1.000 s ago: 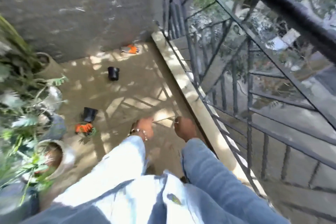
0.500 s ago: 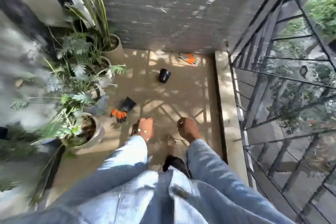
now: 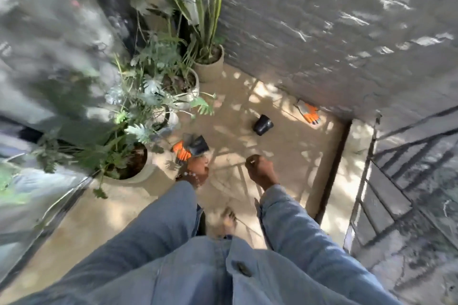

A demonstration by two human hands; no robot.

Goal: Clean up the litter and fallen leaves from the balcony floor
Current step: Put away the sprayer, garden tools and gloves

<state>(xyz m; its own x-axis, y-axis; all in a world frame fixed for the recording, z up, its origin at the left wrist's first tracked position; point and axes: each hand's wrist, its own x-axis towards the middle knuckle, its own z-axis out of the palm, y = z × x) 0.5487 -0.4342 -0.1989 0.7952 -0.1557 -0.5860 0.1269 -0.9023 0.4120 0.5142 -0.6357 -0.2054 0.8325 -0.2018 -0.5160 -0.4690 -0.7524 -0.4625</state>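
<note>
Litter on tan balcony floor (image 3: pixel 285 156) now centred after view swung left: toppled black plastic pot (image 3: pixel 262 125) at 12 o'clock, orange glove (image 3: pixel 182 151) at 10; left hand (image 3: pixel 197 172) nearing glove, grip unclear; right hand (image 3: pixel 261 171) fisted, empty; pickup not begun.

I see a matt, sandy-looking balcony floor (image 3: pixel 285 156) like smooth concrete. The wall (image 3: pixel 322 32) at its far edge is rough grey brick. The toppled black pot (image 3: pixel 262 125) looks like glossy plastic. Both sleeves (image 3: pixel 292 225) are soft blue denim cloth. The railing (image 3: pixel 396 193) along the right edge is dark painted metal.
</note>
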